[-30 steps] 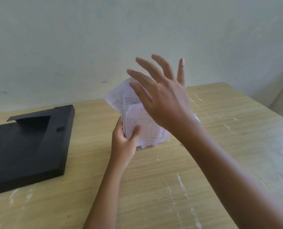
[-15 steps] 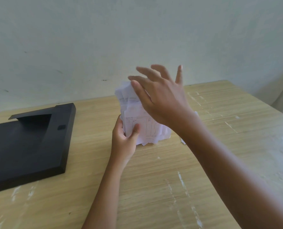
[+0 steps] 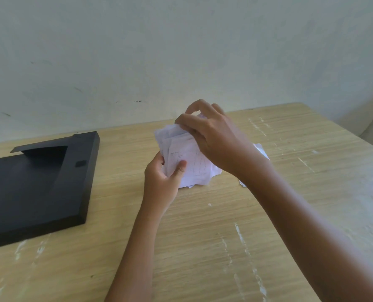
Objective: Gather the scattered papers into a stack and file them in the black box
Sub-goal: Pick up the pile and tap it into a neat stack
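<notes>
Papers (image 3: 190,162) bunched in an uneven stack, held upright above the worktop (image 3: 224,236), lower edges about touching the wood. Left hand (image 3: 162,182) closed on the stack's lower left corner, thumb pressed on the front sheet, other fingers behind. Right hand (image 3: 211,138) curled over the top edge from the right, fingertips pinching the upper sheets (closed on the stack too). Front sheet printed with faint lines and a table, text too blurred to read. More white paper (image 3: 260,149) visible behind the right wrist, lying on the worktop, mostly hidden by the forearm. Black box (image 3: 39,182) lying flat on the worktop, well apart to the left of the stack, open side up, small dark notch on its right wall. Light wood grain worktop with white scuffs and streaks. Pale wall (image 3: 181,51) behind, marked with small dark smudges.
</notes>
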Tool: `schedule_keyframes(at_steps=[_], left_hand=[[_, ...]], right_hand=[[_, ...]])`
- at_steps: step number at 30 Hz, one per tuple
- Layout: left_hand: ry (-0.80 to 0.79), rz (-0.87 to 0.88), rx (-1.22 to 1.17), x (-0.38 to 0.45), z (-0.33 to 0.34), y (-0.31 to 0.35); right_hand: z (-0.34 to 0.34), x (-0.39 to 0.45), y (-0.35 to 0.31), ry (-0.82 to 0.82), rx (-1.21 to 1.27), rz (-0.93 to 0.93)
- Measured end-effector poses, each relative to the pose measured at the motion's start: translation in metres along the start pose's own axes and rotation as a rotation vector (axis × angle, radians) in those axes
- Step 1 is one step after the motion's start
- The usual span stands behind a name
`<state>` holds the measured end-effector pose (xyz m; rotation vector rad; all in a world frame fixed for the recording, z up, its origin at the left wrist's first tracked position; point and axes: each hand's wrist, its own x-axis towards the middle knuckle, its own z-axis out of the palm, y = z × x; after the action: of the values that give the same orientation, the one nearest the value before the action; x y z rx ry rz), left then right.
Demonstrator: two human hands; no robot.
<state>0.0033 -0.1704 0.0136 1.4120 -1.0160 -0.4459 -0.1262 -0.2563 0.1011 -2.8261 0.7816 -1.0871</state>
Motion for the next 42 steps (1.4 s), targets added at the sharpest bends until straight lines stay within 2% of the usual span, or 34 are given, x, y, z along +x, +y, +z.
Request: schedule_keyframes(at_steps=[3,5,7,8,9,11,12,14,17,22,29,34,37,40,42], left_hand=[[0.024,0.011,0.042,0.001,0.003,0.000],[0.059,0.005,0.025,0.000,0.004,0.000],[0.104,-0.021,-0.044,0.000,0.005,0.002],[0.136,-0.031,-0.092,0.000,0.006,0.003],[0.161,-0.045,-0.145,-0.001,0.007,0.004],[0.181,-0.089,-0.236,-0.001,0.011,0.006],[0.177,-0.111,-0.256,-0.001,0.015,0.006],[0.160,-0.142,-0.247,-0.003,0.020,0.005],[0.138,-0.186,-0.225,-0.006,0.024,0.002],[0.132,-0.251,-0.169,-0.006,0.024,-0.005],[0.065,-0.320,-0.122,-0.002,0.020,-0.011],[0.078,-0.315,-0.105,0.000,0.016,-0.013],[0.089,-0.298,-0.089,0.001,0.015,-0.013],[0.103,-0.265,-0.043,0.002,0.014,-0.015],[0.114,-0.232,-0.007,0.003,0.012,-0.017]], right_hand=[[0.005,-0.005,0.000,-0.038,0.054,0.029],[0.003,-0.010,0.006,0.055,0.172,0.111],[0.002,-0.023,0.030,0.219,0.251,0.317],[0.002,-0.034,0.048,0.259,0.212,0.463],[0.002,-0.048,0.068,0.235,0.126,0.631],[0.003,-0.077,0.095,0.036,-0.037,0.954],[0.003,-0.088,0.101,-0.066,-0.069,1.066],[0.002,-0.098,0.101,-0.189,-0.073,1.173],[0.003,-0.098,0.098,-0.245,-0.118,1.192],[0.015,-0.094,0.095,-0.237,-0.192,1.188],[0.019,-0.087,0.106,-0.198,-0.037,1.298],[0.022,-0.086,0.112,-0.139,0.046,1.319],[0.027,-0.088,0.109,0.016,0.151,1.207],[0.026,-0.091,0.097,0.355,0.426,1.136],[0.023,-0.091,0.090,0.503,0.659,1.131]])
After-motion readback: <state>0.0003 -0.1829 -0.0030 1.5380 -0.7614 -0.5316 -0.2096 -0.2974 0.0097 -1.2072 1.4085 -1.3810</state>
